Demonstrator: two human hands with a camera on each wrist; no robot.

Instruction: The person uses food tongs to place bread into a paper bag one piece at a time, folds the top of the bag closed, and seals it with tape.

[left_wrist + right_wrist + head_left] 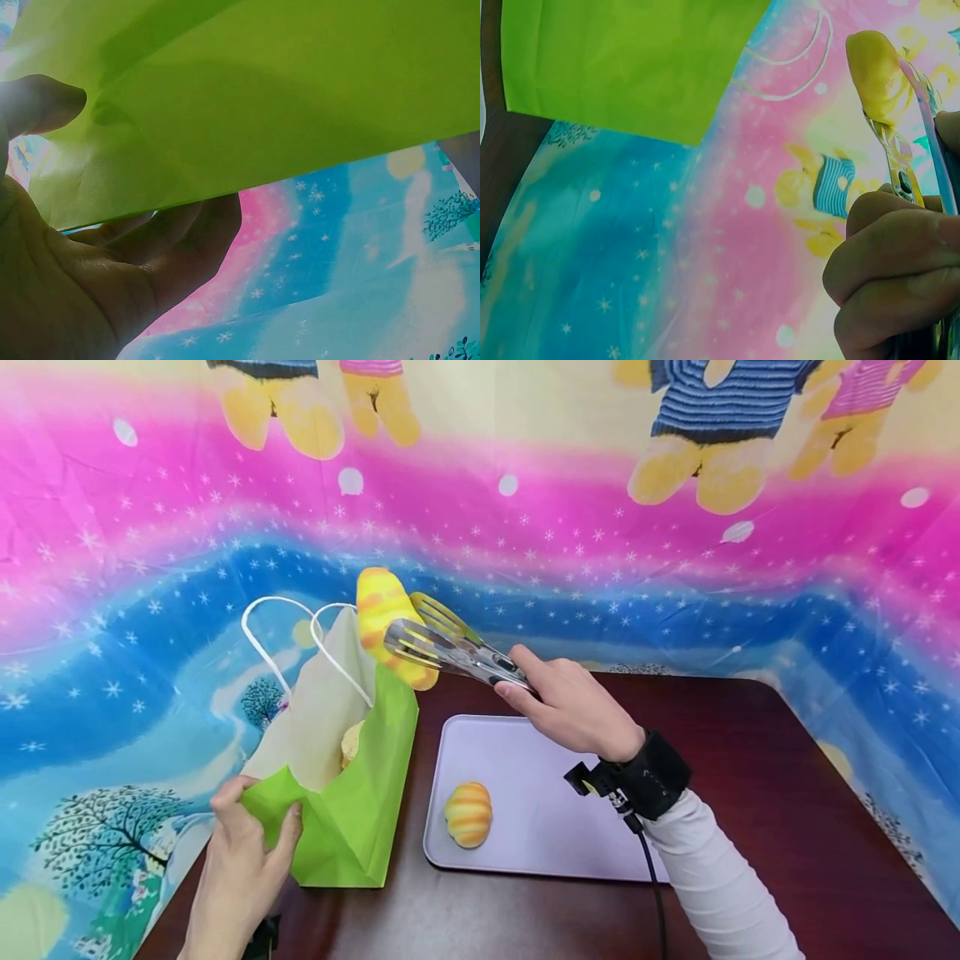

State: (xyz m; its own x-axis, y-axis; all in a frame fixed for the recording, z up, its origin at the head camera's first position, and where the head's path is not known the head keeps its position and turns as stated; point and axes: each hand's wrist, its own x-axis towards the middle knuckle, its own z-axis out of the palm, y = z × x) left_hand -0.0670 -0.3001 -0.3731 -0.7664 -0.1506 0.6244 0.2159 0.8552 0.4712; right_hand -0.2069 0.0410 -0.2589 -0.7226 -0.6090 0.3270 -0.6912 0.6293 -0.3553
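In the head view my right hand point(573, 706) grips metal serving tongs point(457, 656), whose slotted ends clamp a yellow-orange striped bread roll point(382, 610). The roll hangs in the air by the far right rim of a green paper bag point(360, 810) with white handles. My left hand point(243, 860) pinches the bag's near left rim, thumb on one side and fingers on the other, as the left wrist view also shows on the green paper point(262, 97). Inside the open bag, part of a pale bread piece point(351, 743) shows; the rest is hidden. The right wrist view shows the clamped roll point(874, 71) too.
A lilac tray point(540, 827) lies on the dark wooden table point(787, 827), right of the bag, with a small striped bread roll point(468, 814) near its left end. A black cable point(654, 885) runs down from the right wrist across the tray's edge. A patterned cloth backdrop point(525, 543) surrounds the table.
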